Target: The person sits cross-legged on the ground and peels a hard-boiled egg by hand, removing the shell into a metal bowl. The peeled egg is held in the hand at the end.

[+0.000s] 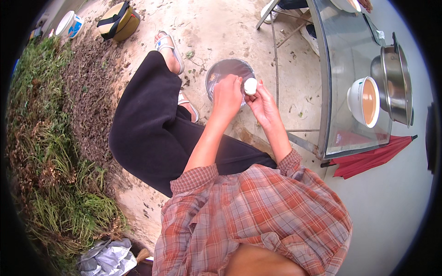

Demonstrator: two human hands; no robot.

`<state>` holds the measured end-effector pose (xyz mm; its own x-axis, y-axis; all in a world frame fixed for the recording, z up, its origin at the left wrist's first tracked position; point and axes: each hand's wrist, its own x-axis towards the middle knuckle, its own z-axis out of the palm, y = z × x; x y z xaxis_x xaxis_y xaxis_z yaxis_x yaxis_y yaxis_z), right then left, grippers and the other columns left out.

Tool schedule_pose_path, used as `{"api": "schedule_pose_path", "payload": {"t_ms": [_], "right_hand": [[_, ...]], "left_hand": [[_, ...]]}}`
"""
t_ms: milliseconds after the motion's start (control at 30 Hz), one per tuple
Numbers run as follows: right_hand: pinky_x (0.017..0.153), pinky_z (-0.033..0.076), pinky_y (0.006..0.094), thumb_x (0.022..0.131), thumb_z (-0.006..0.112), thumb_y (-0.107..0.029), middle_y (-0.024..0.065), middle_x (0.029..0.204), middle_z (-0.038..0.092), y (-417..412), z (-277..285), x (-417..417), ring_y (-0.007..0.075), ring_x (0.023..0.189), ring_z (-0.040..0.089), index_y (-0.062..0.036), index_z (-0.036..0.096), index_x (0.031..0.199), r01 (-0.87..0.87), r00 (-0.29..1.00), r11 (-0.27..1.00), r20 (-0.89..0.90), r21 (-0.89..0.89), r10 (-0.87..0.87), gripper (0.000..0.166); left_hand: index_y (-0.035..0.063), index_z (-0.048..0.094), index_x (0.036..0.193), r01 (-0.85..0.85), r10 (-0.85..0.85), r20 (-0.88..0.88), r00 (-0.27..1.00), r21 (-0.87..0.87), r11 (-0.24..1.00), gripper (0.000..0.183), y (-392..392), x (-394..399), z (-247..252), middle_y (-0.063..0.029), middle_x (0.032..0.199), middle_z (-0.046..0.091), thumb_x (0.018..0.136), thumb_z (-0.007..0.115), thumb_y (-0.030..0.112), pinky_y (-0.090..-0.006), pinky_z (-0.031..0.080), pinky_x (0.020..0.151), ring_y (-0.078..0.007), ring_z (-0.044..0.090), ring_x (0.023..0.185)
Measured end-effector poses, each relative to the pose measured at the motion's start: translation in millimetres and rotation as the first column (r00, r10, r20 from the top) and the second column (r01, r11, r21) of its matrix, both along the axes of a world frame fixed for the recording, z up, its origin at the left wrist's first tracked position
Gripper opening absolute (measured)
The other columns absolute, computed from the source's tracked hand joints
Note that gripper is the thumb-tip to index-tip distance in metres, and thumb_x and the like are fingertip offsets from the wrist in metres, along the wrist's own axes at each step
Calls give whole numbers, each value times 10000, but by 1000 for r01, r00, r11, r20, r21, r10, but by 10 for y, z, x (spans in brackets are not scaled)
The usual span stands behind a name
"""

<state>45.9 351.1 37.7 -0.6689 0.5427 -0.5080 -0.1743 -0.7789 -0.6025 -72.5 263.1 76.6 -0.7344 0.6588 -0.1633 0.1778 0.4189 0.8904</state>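
Note:
In my right hand (265,105) is a white boiled egg (250,86), gripped between thumb and fingers. Close on its left is my left hand (227,95), back upward and fingers curled. The fingertips are mostly hidden, so I cannot make out whether they hold anything. Both hands are above a round bin (230,63) lined with a thin plastic bag. Some small pale-brown bits (213,76) show inside the bin; my left hand and wrist cover part of it.
At right, a glass-topped table (340,89) bears a bowl of brownish liquid (370,101) and a steel pot (397,84). A red umbrella (373,155) lies by its near corner. Another person's shoes (310,39) show beyond. Pulled plants (65,165) line the left; a yellowish bag (119,22) stands behind.

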Motion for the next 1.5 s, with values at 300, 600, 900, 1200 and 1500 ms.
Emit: {"api": "schedule_pose_path", "payload": {"t_ms": [300, 600, 900, 1200, 1500], "right_hand": [[933, 434, 365, 981, 567, -265, 13, 1124, 587, -15, 32, -73, 140, 1037, 549, -118, 546, 1147, -15, 1000, 999, 19, 36, 14, 222], [971, 434, 388, 978, 565, -243, 37, 1150, 592, -7, 4, -84, 167, 1081, 556, -100, 535, 1155, -56, 998, 998, 24, 18, 56, 230], [963, 443, 357, 945, 635, -257, 40, 1133, 593, -59, 45, -24, 142, 1058, 559, -90, 533, 1149, -82, 996, 996, 50, 40, 80, 282], [936, 454, 335, 931, 654, -253, 36, 1102, 603, -106, 254, 52, 140, 1024, 567, -85, 551, 1133, -84, 993, 987, 88, 135, 72, 282], [922, 462, 357, 923, 653, -237, 37, 1102, 622, -140, 425, 79, 166, 1043, 577, -91, 567, 1124, -28, 995, 993, 96, 118, 17, 263]], "left_hand": [[-5, 653, 1106, 61, -69, 64, 996, 111, 992, 294, -38, 42, -67, -205, 1022, 685, 926, 575, 214, -377, 513, 790, -330, 677, 922], [-4, 647, 1124, 65, -63, -17, 998, 136, 988, 286, -39, 64, -161, -225, 1021, 677, 903, 599, 172, -372, 510, 802, -349, 671, 941], [-8, 674, 1101, 6, -26, 139, 990, 140, 990, 293, -110, 106, 17, -216, 1019, 692, 877, 627, 176, -369, 518, 828, -349, 677, 958], [-10, 674, 1120, 0, -43, 202, 978, 209, 978, 303, -195, 226, 226, -235, 1036, 684, 879, 601, 158, -382, 513, 854, -351, 670, 997], [-19, 684, 1070, -119, 50, 196, 979, 356, 927, 237, -169, 327, 88, -166, 922, 716, 909, 548, 91, -330, 518, 778, -229, 691, 858]]}}
